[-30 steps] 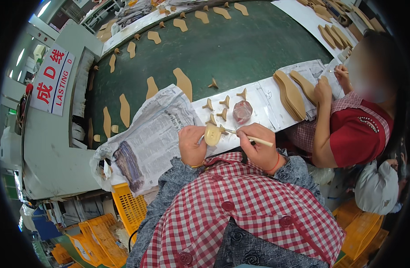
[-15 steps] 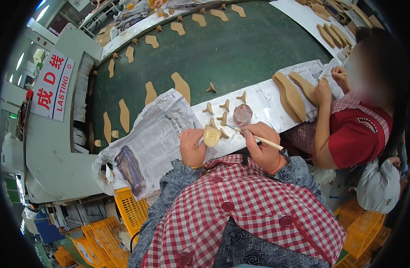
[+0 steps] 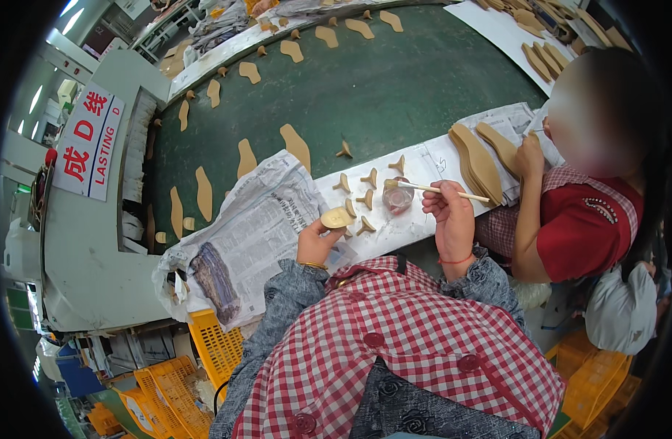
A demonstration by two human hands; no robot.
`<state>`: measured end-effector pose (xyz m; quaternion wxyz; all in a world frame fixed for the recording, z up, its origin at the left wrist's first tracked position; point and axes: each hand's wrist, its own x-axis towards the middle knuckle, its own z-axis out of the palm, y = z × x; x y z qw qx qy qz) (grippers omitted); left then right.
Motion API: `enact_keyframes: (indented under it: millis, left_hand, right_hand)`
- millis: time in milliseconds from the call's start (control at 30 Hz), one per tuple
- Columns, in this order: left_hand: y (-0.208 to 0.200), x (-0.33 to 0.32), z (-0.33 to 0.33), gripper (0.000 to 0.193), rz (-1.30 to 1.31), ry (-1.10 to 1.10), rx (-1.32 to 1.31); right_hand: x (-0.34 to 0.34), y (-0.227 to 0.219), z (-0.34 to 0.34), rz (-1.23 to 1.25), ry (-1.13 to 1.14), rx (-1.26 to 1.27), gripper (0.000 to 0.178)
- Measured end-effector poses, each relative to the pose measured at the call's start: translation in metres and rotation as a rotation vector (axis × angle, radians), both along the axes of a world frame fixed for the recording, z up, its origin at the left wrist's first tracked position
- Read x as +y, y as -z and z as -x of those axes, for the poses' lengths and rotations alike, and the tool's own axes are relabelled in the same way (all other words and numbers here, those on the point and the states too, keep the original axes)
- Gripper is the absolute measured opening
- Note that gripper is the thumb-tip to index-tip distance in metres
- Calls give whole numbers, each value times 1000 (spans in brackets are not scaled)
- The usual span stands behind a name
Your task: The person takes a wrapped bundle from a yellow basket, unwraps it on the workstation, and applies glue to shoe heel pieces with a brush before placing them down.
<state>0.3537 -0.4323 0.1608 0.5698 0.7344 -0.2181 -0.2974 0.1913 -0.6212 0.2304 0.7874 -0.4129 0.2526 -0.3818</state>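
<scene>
My left hand (image 3: 314,244) grips a tan shoe heel (image 3: 337,217) between thumb and fingers, its wide D-shaped face tilted up. In my right hand (image 3: 453,221) is a thin wooden brush (image 3: 425,188), pinched near the middle of its handle. The brush's bristle end is over the mouth of a small faceted clear jar (image 3: 399,202); whether it touches the contents I cannot tell. Several more small tan heels (image 3: 369,178) stand on the white board (image 3: 429,165) left of the jar.
A stack of tan insoles (image 3: 473,164) lies right of the board. Newspaper (image 3: 252,234) covers the bench at left. Insoles and heels line the green belt (image 3: 336,88) beyond. A co-worker in a red top (image 3: 581,234) sits close at my right. A yellow crate (image 3: 215,344) stands below left.
My right hand has moved right and up, taking the brush from the held heel to the jar. My left hand has shifted slightly left, and the heel's face is tilted differently.
</scene>
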Motion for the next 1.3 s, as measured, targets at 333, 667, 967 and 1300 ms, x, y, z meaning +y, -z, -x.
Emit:
enact_keyframes:
  millis: [333,667,967,1300]
  left_hand:
    - [-3,-95,-49,23,-123,185,-525]
    - [20,-265,-18,13,-441,848,-1006]
    - [57,-298,6,13,-738,1098,-1254]
    - [-118,-149,-103,17,-204,399,-907]
  right_hand:
    - [-22,12,23,-58,182,-73,21]
    - [-32,3,72,77,426,-70,19]
    - [-39,6,101,242,548,-50,19]
    - [-39,6,64,111,359,-78,20]
